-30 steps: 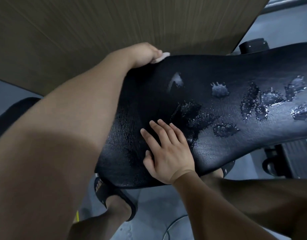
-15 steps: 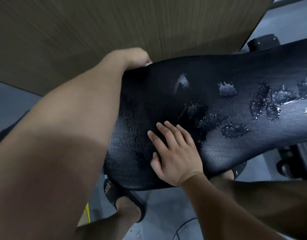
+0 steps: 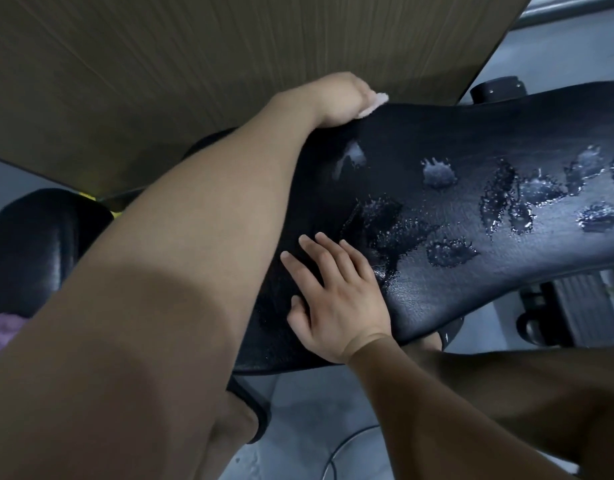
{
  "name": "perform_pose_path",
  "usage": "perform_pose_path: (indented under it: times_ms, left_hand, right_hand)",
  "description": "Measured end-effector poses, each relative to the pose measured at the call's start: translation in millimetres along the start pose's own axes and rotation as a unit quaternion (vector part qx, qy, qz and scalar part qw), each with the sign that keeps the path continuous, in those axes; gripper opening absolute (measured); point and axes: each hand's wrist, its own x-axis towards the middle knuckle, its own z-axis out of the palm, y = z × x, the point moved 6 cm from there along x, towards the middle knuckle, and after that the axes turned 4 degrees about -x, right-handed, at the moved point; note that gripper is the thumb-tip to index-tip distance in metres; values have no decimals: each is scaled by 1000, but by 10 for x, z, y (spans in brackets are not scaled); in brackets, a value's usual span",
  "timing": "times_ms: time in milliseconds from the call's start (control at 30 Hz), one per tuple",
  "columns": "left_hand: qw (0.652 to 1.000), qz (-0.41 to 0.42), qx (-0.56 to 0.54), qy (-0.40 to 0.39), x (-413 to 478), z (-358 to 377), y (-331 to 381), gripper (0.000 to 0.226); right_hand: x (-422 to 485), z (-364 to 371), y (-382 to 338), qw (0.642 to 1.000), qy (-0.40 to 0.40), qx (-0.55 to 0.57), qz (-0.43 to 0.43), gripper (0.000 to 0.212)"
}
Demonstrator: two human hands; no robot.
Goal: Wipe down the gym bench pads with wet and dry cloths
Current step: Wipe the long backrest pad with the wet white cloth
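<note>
bench pad (image 3: 471, 133) — long axis lower-left to upper-right | left hand (image 3: 336, 98) grips cloth (image 3: 377, 102) | right hand (image 3: 340, 296) flat on pad

Black bench pad (image 3: 471, 299), left hand (image 3: 336, 98) at 12 o'clock gripping a pale cloth (image 3: 480, 101) on its far edge, right hand (image 3: 340, 299) flat at 6 o'clock, wet patches (image 3: 437, 174) toward 3 o'clock

Left arm: stretched far forward, passing just left of the right hand.
Left hand (image 3: 336, 98): fingers curled, gripping a cloth (image 3: 478, 102) that pokes out beyond them.
Right hand (image 3: 336, 299): palm down, fingers straight, slightly spread.
Right arm: comes in from lower right.
</note>
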Motion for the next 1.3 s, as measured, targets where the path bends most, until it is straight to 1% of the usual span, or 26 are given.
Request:
perform_pose_path:
  times_ms: [33,100,167,200,233,300,433,533,667,733,833,900,967,1067,1133,1167,1233,1300]
  left_hand:
    - [1000,-22,-12,5,6,-14,-114,33]
    - [1000,-14,4,23,103,-39,-441,38]
    - [998,-24,44,34,-12,-84,-779,42]
    - [998,-15,46,46,-96,-104,-897,42]
    - [997,-2,33,63,-179,-116,-1027,40]
    - [996,-10,2,91,-391,-143,-1313,37]
    - [989,-90,-37,112,-705,-215,-1903,38]
    - [983,-138,-42,118,-784,-258,-2072,37]
    - [983,-171,6,64,-588,-361,-1863,40]
    - [987,-153,18,51,-447,-369,-1663,44]
    - [996,-71,48,38,-343,-253,-1380,49]
    - [997,-23,16,68,-413,-183,-1373,46]
    - [992,-10,-61,107,-564,-160,-1558,38]
    - [976,-61,-134,163,-807,-129,-1992,35]
    - [955,-92,-198,200,-956,-51,-2223,32]
    - [937,-100,-253,219,-1018,10,-2305,32]
    - [889,-117,-365,251,-1165,183,-2416,35]
    - [848,-126,-432,280,-1296,353,-2472,39]
  right_hand:
    - [-1,-4,-3,1000,-1,-3,0,62]
    - [2,-11,-8,1000,0,-7,-1,62]
    - [6,-20,-15,1000,4,-8,-4,61]
    - [6,-23,-16,1000,5,-10,-4,61]
    - [8,-26,-17,1000,6,-13,-4,61]
    - [8,-35,-22,1000,9,-17,-2,61]
    - [5,-31,-38,1000,9,-21,0,60]
    - [9,-27,-38,1000,12,-23,0,59]
    - [14,-31,-35,999,27,-19,-1,60]
    - [15,-38,-30,999,37,-16,-1,60]
    - [11,-37,-34,999,46,-16,-3,60]
    - [11,-41,-42,999,52,-14,-6,60]
    - [11,-34,-38,998,53,-15,-10,60]
    - [-3,-31,-49,998,61,-19,-9,59]
    - [-5,-34,-54,998,65,-20,-8,58]
    - [-4,-36,-54,998,65,-20,-8,58]
    - [-10,-38,-58,998,62,-24,-9,58]
    - [-17,-42,-63,998,56,-32,-8,58]
